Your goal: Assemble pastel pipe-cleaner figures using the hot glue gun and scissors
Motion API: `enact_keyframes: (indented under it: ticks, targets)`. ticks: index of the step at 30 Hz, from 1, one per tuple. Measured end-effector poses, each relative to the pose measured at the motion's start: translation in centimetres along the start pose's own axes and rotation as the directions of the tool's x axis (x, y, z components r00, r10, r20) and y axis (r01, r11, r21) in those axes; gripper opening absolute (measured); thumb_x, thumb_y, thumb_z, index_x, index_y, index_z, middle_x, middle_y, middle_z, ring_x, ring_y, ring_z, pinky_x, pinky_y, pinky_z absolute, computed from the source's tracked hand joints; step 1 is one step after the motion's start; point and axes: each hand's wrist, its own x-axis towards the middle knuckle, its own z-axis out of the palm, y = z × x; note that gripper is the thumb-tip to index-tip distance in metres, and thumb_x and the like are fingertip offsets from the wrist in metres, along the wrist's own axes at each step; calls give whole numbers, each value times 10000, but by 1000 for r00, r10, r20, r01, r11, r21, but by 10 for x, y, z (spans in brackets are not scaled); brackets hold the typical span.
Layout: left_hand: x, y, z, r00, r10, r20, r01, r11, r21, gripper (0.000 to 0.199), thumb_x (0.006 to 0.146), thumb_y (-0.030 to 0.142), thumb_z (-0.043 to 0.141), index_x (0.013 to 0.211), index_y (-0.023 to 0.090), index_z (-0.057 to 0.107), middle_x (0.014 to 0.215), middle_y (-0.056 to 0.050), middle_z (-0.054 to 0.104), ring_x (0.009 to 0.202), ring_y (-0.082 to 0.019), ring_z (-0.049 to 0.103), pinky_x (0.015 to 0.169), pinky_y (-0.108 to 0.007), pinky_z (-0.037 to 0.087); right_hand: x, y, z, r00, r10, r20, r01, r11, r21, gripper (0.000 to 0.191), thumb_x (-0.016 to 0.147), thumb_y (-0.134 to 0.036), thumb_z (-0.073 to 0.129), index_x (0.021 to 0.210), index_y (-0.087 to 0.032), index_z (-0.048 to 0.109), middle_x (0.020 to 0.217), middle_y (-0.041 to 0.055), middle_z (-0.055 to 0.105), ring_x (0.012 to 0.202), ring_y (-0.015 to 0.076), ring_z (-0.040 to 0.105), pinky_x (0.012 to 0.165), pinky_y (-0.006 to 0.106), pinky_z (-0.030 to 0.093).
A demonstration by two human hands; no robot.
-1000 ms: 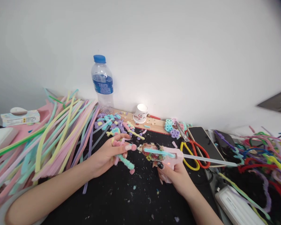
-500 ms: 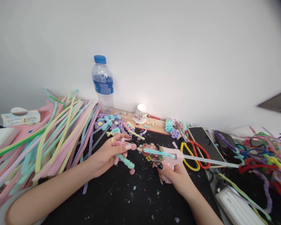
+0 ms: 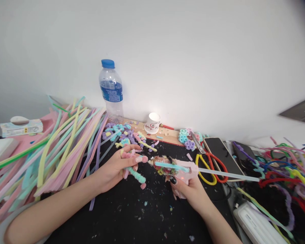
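Between thumb and fingers, my left hand grips a small pipe-cleaner figure in pink and mint green; its upper part is partly covered by the fingers. My right hand is wrapped round the handle of a pale pink hot glue gun. Fuzzy coloured bits cling to the gun's front, and a long translucent glue stick sticks out of its back. The nozzle points left at a pink tip of the figure, touching it or very near; I cannot tell which.
Pastel pipe cleaners heap up on the left. Against the wall stand a plastic bottle and a paper cup. Scissors and a phone lie right, near a white power strip and tangled pipe cleaners. Scraps dot the black mat.
Almost nothing differs. The glue gun has shifted very slightly left, its nozzle closer to the figure's pink tip. Both hands keep their holds.
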Motion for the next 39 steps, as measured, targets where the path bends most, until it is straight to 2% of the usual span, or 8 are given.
enact_keyframes:
  ticks: [8, 18, 28, 35, 39]
  targets:
    - [1, -1, 0, 1000, 8, -16, -8, 1000, 3, 366, 698, 236, 725, 1011, 207, 538, 759, 23, 580, 533, -55, 477, 436, -152, 344, -2, 1, -2, 999, -24, 48, 26, 998, -58, 325, 726, -475, 647, 791, -167, 566, 452, -54, 455, 415, 97, 401, 425, 242, 388]
    - [1, -2, -3, 1000, -1, 16, 2, 1000, -20, 359, 716, 216, 711, 1023, 211, 524, 697, 43, 552, 532, -47, 490, 451, -137, 360, 0, -2, 0, 1000, -1, -24, 1, 1000, -11, 397, 689, -527, 656, 778, -166, 518, 489, -60, 447, 419, 82, 381, 413, 226, 358]
    - [0, -2, -2, 997, -6, 74, 5, 1000, 10, 432, 728, 228, 691, 1100, 197, 474, 742, 11, 608, 530, -68, 502, 431, -162, 343, 0, 0, -1, 1000, 3, -1, -3, 1000, 9, 389, 698, -531, 645, 727, -172, 498, 479, -65, 421, 419, 87, 366, 423, 245, 344]
    - [0, -4, -5, 992, -55, 110, 52, 998, 27, 391, 721, 207, 706, 1050, 199, 496, 685, 33, 593, 531, -52, 508, 464, -144, 355, 1, 0, -2, 1000, -10, -14, 10, 1000, 9, 394, 696, -531, 649, 728, -167, 501, 483, -61, 435, 418, 80, 377, 417, 232, 346]
    - [1, -4, -3, 994, -39, 99, 36, 999, 32, 386, 727, 210, 700, 1052, 199, 492, 696, 33, 587, 525, -49, 502, 446, -141, 343, 2, 3, -3, 1000, -21, -21, 21, 999, 28, 391, 700, -521, 651, 777, -164, 511, 484, -67, 424, 419, 86, 381, 420, 241, 351]
